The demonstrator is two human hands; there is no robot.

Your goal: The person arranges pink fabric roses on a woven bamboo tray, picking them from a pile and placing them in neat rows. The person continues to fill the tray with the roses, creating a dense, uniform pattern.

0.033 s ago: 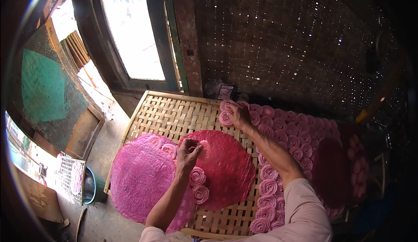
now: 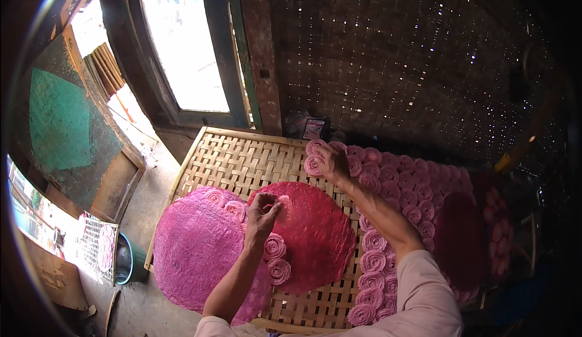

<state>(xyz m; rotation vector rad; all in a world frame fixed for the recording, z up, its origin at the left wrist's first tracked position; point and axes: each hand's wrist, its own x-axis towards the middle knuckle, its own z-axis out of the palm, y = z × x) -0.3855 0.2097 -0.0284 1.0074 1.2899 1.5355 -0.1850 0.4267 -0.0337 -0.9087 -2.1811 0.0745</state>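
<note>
My right hand (image 2: 333,164) reaches to the far edge of a woven bamboo tray (image 2: 242,153), its stretched fingers over the pink spiral rosettes (image 2: 314,166) at the end of the rows. Nearer to me, my left hand (image 2: 263,213) hangs over a deep red round sheet (image 2: 318,234), fingertips pinched together. A small pale pink patch (image 2: 284,207) shows beside those fingertips; whether they grip it I cannot tell. Left of the red sheet, partly overlapping it, lies a lighter pink round sheet (image 2: 203,249). Several loose rosettes (image 2: 274,246) sit along where the two sheets meet.
Rows of rosettes (image 2: 373,261) cover the tray's right part. Farther right are a dark red round shape (image 2: 462,228) and more flower shapes (image 2: 497,231). A green bucket (image 2: 138,258) stands on the floor at left. Behind the tray rises a woven wall (image 2: 388,64), with a bright doorway.
My right hand's fingers have shifted slightly over the rosettes at the far edge. The left hand stays in place.
</note>
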